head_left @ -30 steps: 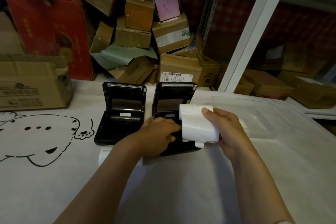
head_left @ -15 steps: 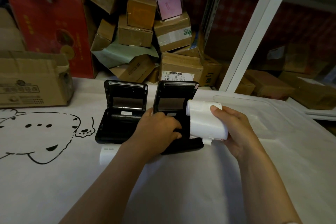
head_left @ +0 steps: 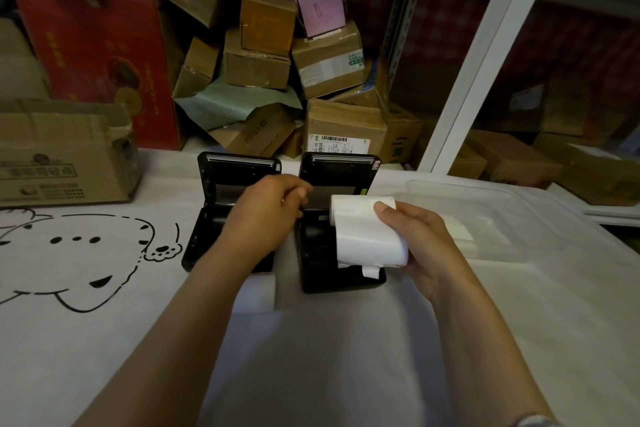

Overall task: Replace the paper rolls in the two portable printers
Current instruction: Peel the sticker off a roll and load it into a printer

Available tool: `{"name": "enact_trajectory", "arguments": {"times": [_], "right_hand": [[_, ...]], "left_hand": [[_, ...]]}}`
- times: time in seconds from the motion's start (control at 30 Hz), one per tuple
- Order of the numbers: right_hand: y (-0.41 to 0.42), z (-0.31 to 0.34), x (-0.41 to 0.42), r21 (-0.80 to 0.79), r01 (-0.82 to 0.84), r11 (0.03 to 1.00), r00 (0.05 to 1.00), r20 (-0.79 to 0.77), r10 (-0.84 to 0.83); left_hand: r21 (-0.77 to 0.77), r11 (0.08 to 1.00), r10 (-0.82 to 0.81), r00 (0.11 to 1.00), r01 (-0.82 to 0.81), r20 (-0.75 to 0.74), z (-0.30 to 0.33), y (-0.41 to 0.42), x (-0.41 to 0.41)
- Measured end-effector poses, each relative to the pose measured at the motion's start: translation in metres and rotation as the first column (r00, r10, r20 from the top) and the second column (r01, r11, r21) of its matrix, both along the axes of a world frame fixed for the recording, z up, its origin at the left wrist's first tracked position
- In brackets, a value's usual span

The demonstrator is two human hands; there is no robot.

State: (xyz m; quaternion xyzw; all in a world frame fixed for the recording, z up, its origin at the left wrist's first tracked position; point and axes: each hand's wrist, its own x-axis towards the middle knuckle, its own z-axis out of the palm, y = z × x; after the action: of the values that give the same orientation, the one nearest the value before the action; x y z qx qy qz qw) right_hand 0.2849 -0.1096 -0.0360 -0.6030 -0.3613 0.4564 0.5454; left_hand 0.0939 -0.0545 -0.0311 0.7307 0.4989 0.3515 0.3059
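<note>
Two black portable printers stand side by side on the white table cover with their lids up: the left printer [head_left: 225, 184] and the right printer [head_left: 318, 263]. My right hand [head_left: 419, 243] holds a white paper roll [head_left: 363, 236] just above the right printer's open bay, and a loose tail of paper hangs at the roll's near end. My left hand [head_left: 266, 215] hovers over the gap between the printers. Its fingers are curled and its fingertips are by the left edge of the right printer's lid. Another white roll [head_left: 259, 291] lies on the table, partly hidden by my left forearm.
A clear plastic tray [head_left: 519, 204] sits to the right of the printers. A cardboard box [head_left: 62, 156] stands at the left on the table. Piled cartons [head_left: 325, 59] and a white shelf post [head_left: 485, 55] rise behind. A cartoon drawing [head_left: 76, 253] marks the cover.
My left hand has lifted off the right printer's base and moved up and left toward the lids. My right hand still holds the roll over the right printer.
</note>
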Motion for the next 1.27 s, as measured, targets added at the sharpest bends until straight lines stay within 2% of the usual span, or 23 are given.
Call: {"name": "enact_trajectory", "arguments": {"times": [0.1,0.3,0.5,0.57,0.7,0.9,0.97,1.13,1.27], "right_hand": [[0.004,-0.003,-0.008,0.003,-0.013,1.000,1.000,0.021,0.013],[0.006,-0.006,-0.015,-0.052,0.051,0.997,0.999,0.015,-0.051],[0.007,-0.005,-0.024,-0.005,0.092,0.996,0.962,0.258,-0.087],[0.007,-0.006,-0.024,-0.003,0.078,0.997,0.955,0.288,-0.074],[0.004,0.000,-0.019,-0.007,0.004,1.000,0.986,0.166,-0.003],[0.005,-0.003,-0.024,0.010,0.076,0.997,0.985,0.157,-0.076],[0.004,-0.001,-0.021,0.029,0.074,0.997,0.993,0.093,-0.077],[-0.003,0.016,-0.009,0.057,0.042,0.997,0.987,-0.158,-0.033],[-0.008,0.023,-0.007,0.015,0.014,1.000,0.958,-0.288,-0.009]], "left_hand": [[-0.120,0.987,-0.106,0.994,0.109,0.036,-0.001,-0.008,0.010],[-0.075,0.997,-0.022,1.000,0.021,-0.015,-0.004,-0.004,0.013],[-0.086,0.996,-0.002,0.995,-0.006,-0.097,-0.007,-0.001,0.006],[-0.065,0.997,0.023,0.993,-0.031,-0.113,-0.006,-0.001,0.005],[-0.031,0.999,0.031,0.995,-0.034,-0.097,-0.004,0.000,0.007],[-0.124,0.991,-0.054,0.999,0.055,0.007,-0.001,-0.004,0.008],[-0.152,0.985,-0.075,0.996,0.083,0.057,0.003,-0.005,0.007],[-0.294,0.936,-0.115,0.959,0.191,0.258,0.018,-0.015,0.003],[-0.387,0.811,-0.201,0.829,0.440,0.522,0.028,-0.021,-0.002]]}}
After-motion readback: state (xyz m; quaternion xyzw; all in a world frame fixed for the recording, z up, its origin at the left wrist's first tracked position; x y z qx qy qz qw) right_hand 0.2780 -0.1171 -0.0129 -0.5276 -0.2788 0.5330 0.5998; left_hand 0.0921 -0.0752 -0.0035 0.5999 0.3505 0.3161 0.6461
